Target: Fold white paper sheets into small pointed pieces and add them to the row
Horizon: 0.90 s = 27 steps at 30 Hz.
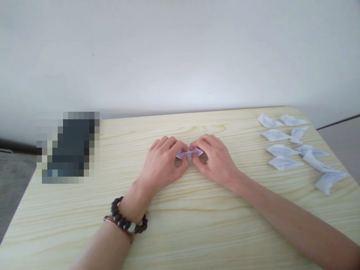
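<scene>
A small folded white paper [189, 154] with pointed ends lies between my two hands, at the middle of the wooden table. My left hand [164, 161] pinches its left side between thumb and fingers. From the other side, my right hand [215, 157] pinches its right part in the same way. The fingertips cover some of the folds. Dark beads and a thin bracelet [123, 223] circle my left wrist.
Several folded white paper pieces [282, 150] lie in loose rows at the table's right side. A blurred-out dark rectangular object [71, 146] rests at the left edge. Behind the pale wood-grain table [180, 232] stands a white wall [180, 56].
</scene>
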Each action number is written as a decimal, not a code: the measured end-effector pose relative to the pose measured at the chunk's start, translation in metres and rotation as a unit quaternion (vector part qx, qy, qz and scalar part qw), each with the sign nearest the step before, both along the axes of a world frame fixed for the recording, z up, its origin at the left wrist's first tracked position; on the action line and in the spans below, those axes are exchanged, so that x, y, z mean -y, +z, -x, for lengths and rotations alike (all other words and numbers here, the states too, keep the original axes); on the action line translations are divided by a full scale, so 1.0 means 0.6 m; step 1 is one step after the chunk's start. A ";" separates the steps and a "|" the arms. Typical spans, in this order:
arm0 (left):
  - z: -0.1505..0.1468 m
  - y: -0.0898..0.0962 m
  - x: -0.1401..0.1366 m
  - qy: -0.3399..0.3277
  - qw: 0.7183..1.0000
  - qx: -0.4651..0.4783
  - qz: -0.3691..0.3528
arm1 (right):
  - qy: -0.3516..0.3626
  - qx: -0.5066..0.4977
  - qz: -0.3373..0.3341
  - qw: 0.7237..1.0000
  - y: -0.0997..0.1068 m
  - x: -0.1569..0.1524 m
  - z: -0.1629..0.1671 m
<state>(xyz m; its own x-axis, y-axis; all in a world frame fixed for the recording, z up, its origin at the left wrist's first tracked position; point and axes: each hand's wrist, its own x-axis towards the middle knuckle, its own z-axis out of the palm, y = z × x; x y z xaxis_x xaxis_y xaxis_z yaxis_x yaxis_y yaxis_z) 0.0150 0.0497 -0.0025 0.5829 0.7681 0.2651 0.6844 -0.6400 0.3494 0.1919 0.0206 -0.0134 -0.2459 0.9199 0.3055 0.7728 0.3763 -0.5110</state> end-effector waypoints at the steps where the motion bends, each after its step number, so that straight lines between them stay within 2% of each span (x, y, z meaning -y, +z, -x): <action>1: 0.000 0.000 0.000 0.000 1.000 -0.001 0.001 | 0.001 -0.004 -0.002 1.000 0.000 0.000 -0.001; 10: -0.005 -0.004 0.006 0.032 0.999 -0.017 -0.013 | 0.011 0.028 -0.002 1.000 0.003 -0.001 0.000; 17: -0.005 -0.005 0.007 0.069 0.997 -0.014 -0.010 | 0.011 -0.035 -0.012 0.999 -0.001 -0.003 -0.003; 27: -0.006 -0.004 0.005 0.048 0.999 -0.018 -0.007 | 0.007 0.010 -0.043 0.999 -0.003 0.003 -0.001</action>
<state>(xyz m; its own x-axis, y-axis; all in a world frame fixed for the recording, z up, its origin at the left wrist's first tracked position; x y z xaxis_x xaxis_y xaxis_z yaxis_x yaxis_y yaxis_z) 0.0184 0.0464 -0.0048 0.5158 0.8177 0.2555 0.7551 -0.5748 0.3153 0.1928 0.0186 -0.0153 -0.2644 0.8874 0.3777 0.7769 0.4280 -0.4618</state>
